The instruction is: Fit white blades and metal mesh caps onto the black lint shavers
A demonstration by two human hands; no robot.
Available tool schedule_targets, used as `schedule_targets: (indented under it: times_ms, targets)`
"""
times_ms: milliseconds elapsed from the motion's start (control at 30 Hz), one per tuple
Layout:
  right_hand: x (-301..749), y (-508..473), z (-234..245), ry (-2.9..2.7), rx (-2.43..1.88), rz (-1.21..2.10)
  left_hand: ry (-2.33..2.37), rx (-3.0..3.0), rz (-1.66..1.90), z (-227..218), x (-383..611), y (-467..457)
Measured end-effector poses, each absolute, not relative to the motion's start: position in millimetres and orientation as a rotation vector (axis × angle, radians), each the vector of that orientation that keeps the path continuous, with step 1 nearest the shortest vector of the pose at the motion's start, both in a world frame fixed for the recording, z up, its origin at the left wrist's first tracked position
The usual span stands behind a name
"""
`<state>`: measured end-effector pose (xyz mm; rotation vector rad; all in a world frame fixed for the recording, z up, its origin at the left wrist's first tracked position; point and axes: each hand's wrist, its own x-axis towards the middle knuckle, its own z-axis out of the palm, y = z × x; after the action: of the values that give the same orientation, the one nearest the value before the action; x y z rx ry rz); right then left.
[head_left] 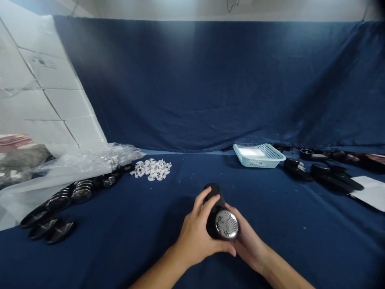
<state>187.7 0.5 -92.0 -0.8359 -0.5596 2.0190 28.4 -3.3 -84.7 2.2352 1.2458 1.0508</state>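
Note:
A black fabric shaver (227,224) with a round, perforated metal head is held between both hands above the blue cloth. Its perforated face points toward me and its dark handle leads away. My left hand (197,233) wraps the left side, fingers over the body and thumb below the head. From the right and underneath, my right hand (248,241) supports it; most of those fingers are hidden behind the shaver.
A pile of small white plastic parts (152,169) lies ahead on the left. Round black-rimmed caps (82,192) line the left side by clear plastic bags (111,154). A light blue basket (261,162) stands back right, near black shaver bodies (333,176) and white paper (371,192).

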Motion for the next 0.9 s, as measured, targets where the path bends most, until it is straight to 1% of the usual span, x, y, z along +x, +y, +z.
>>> schedule_targets:
  times_ms: [167, 467, 733, 900]
  targets:
    - [182.1, -4.8, -91.4, -0.484, -0.686, 2.153, 1.313, 2.363, 0.979, -79.9, 29.0, -7.1]
    - [181.6, -6.4, -96.7, -0.626, -0.84, 2.021, 1.289, 2.409, 0.99, -84.2, 26.2, -5.1]
    - [180.4, 0.7, -99.7, -0.636, -0.908, 2.029, 1.206, 2.382, 0.756, -72.5, 17.7, 1.9]
    - [188.4, 5.8, -99.4, -0.739, -0.949, 1.965, 1.06, 2.331, 0.73, -71.6, 15.2, 4.6]
